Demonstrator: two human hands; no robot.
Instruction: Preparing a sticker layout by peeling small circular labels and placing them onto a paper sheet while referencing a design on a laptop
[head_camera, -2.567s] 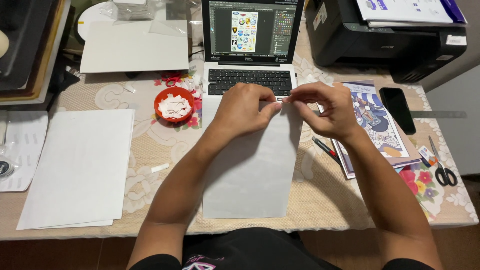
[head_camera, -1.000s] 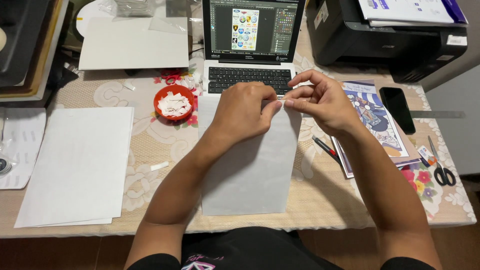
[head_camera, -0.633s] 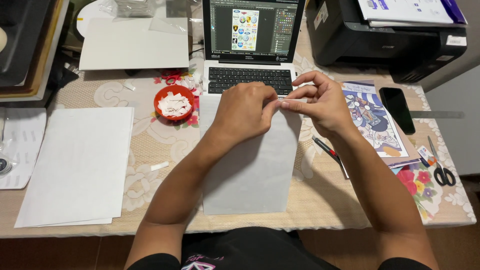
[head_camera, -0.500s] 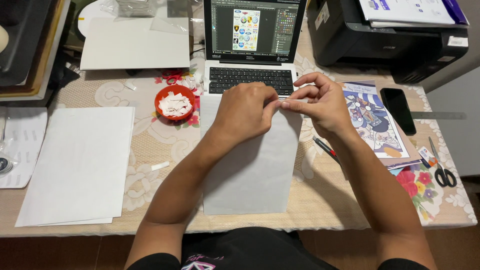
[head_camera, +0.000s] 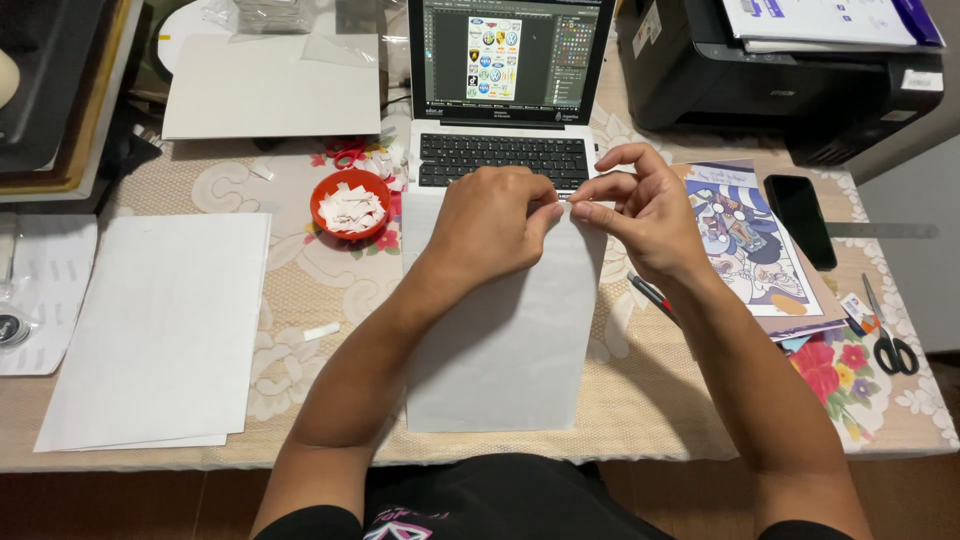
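A white sheet (head_camera: 505, 340) lies lengthwise on the table in front of me, its far end over the front of an open laptop (head_camera: 505, 110). My left hand (head_camera: 495, 215) presses on the far end of the sheet, fingers curled. My right hand (head_camera: 640, 210) pinches the sheet's far right corner between thumb and forefinger, right beside the left fingertips. What exactly sits between the fingertips is too small to tell.
A red bowl of white paper scraps (head_camera: 350, 203) stands left of the laptop. A stack of white sheets (head_camera: 160, 330) lies at the left. A printer (head_camera: 790, 70), a black phone (head_camera: 800, 205), a colourful printed page (head_camera: 745, 240), a pen (head_camera: 655, 298) and scissors (head_camera: 890, 345) sit on the right.
My right hand has shifted slightly left and closer to my left fingertips at the sheet's far edge. The sheet and the other things have not moved.
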